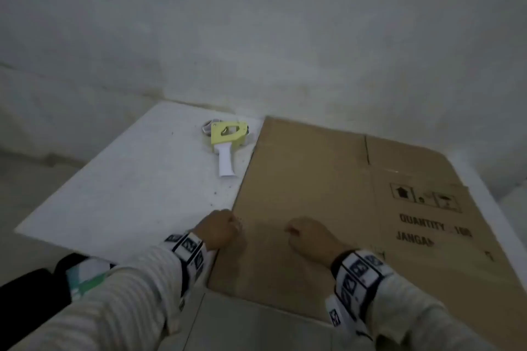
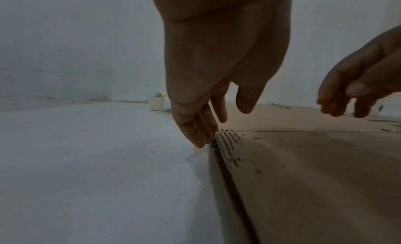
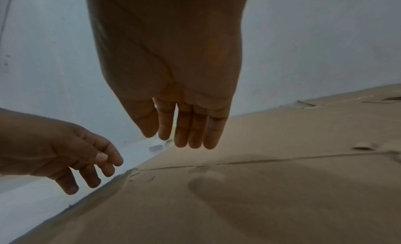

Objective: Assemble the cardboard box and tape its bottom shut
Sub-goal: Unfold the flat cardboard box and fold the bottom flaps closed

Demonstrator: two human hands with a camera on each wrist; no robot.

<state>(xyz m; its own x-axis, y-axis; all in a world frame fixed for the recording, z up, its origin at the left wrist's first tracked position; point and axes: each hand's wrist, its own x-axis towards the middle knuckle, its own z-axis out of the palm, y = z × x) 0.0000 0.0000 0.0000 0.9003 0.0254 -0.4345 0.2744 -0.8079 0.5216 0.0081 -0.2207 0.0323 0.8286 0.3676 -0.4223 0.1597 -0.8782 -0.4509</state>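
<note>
Flattened cardboard box point(image 1: 328, 194) — lies flat on the white table point(image 1: 128, 194), covering the table's right part, its near edge overhanging the table's front. Printed on its right panel: handling symbols, "QUANTITY", "JANGAN". A crease line runs across the panel beside the left edge.

Tape dispenser point(image 1: 226, 142) — yellow body, white handle; rests on the table just left of the box's far left corner, apart from both hands.

Left hand point(image 1: 219, 229) — at the box's left edge, fingers point(image 2: 195, 134) extended downward and loosely spread, fingertips touching the corrugated edge where the layers show; nothing gripped.

Right hand point(image 1: 310, 236) — over the box's top panel, just right of the left hand; fingers point(image 3: 195, 127) straight and close together, pointing down at the cardboard. Holds nothing; contact with the panel cannot be told.

Striped sleeves point(image 1: 119, 293) with marker-printed wrist bands point(image 1: 189, 248) on both forearms.
</note>
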